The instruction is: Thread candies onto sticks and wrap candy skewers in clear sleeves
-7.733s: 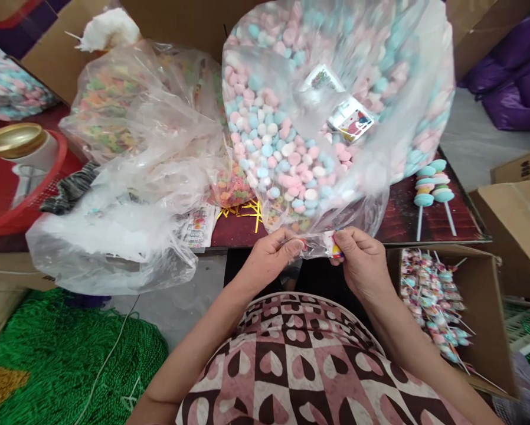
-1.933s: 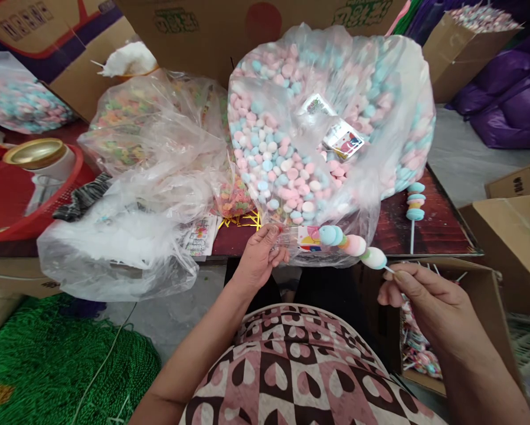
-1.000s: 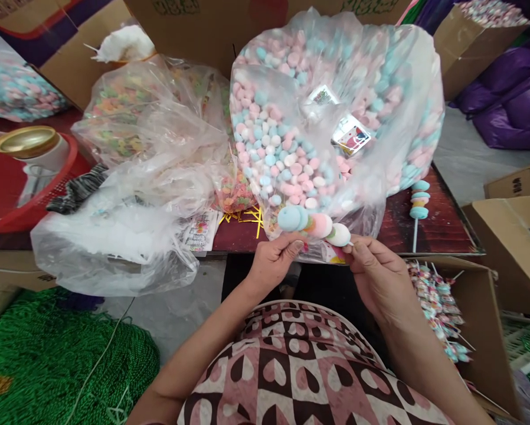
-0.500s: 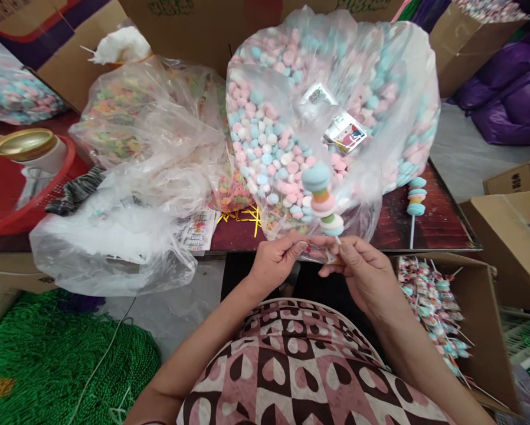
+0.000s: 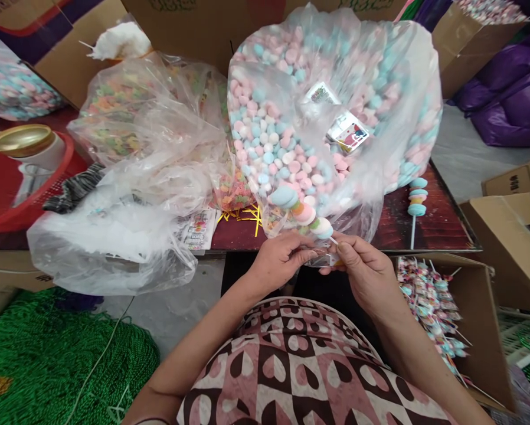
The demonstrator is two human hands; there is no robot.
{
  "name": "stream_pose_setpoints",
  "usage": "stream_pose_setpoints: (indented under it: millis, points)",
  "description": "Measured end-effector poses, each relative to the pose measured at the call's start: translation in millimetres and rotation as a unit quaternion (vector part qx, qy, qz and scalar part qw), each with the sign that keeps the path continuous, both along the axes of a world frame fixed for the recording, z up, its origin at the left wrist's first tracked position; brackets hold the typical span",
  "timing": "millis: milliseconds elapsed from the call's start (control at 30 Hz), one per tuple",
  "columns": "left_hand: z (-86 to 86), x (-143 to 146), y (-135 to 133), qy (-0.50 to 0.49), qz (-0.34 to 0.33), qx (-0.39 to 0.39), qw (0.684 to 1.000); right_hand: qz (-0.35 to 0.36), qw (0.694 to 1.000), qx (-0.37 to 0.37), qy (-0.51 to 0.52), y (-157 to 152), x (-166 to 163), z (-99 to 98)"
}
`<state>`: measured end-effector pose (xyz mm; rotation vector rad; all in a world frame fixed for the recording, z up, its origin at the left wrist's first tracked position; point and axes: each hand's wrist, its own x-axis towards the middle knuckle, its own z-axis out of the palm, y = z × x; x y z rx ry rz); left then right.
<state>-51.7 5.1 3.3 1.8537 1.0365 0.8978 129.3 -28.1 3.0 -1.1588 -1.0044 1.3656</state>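
Observation:
A marshmallow skewer (image 5: 306, 213), with pastel blue, pink and white marshmallows and small gummy pieces on a white stick, leans to the left above the table's front edge. My right hand (image 5: 366, 265) pinches its stick below the lowest marshmallow. My left hand (image 5: 283, 258) is closed on a clear plastic wrapper (image 5: 321, 258), which stretches between both hands under the skewer. Part of the wrapper is hidden by my fingers. Behind the skewer sits a big clear bag of marshmallows (image 5: 269, 139). Another marshmallow skewer (image 5: 418, 199) lies at the table's right end.
A bag of gummy candies (image 5: 118, 112) and a crumpled plastic bag (image 5: 110, 236) lie to the left, by a red basket (image 5: 72, 177). Yellow twist ties (image 5: 251, 217) rest on the table (image 5: 442, 218). Below right stands a carton (image 5: 477, 307) of wrapped skewers. Green cord (image 5: 70, 354) covers the floor.
The skewer has tipped from nearly upright over to the left. My left hand has shifted slightly right, and more of the plastic wrapper shows between my hands.

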Motion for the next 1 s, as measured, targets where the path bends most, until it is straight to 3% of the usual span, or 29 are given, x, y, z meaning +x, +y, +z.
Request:
stream_pose_setpoints:
  millis: [200, 367, 467, 567, 667, 733, 833, 1000]
  points:
    - [-7.7, 2.9, -4.1, -0.034, 0.03, 0.135, 0.99, 0.036, 0.998, -0.04, 0.017, -0.9, -6.0, 5.8]
    - [-5.5, 1.6, -3.2, -0.06, 0.079, 0.131, 0.986, 0.039, 0.998, -0.054, 0.004, 0.1, -3.9, 7.4]
    - [-9.4, 0.2, 0.6, -0.082, 0.116, 0.084, 0.986, 0.036, 0.998, -0.051, -0.007, 2.0, -4.5, 7.0]
    - [-15.6, -0.3, 2.8, -0.164, 0.137, -0.049, 0.976, 0.017, 0.999, -0.031, 0.004, 4.3, -5.0, 9.0]
    - [-18.0, -1.5, 3.8, -0.289, 0.159, -0.216, 0.919, -0.029, 0.999, -0.009, 0.019, 5.0, 3.2, 15.8]
    - [-16.5, -3.0, 4.8, -0.358, 0.167, -0.278, 0.876, -0.044, 0.999, -0.001, 0.011, 2.7, 13.8, 21.1]
    - [-13.3, -5.2, 7.0, -0.417, 0.168, -0.308, 0.838, -0.048, 0.998, 0.008, -0.03, -6.4, 31.2, 24.1]
    - [-15.8, -7.3, 9.3, -0.443, 0.164, -0.311, 0.825, -0.044, 0.993, -0.009, -0.106, -25.3, 50.9, 14.3]
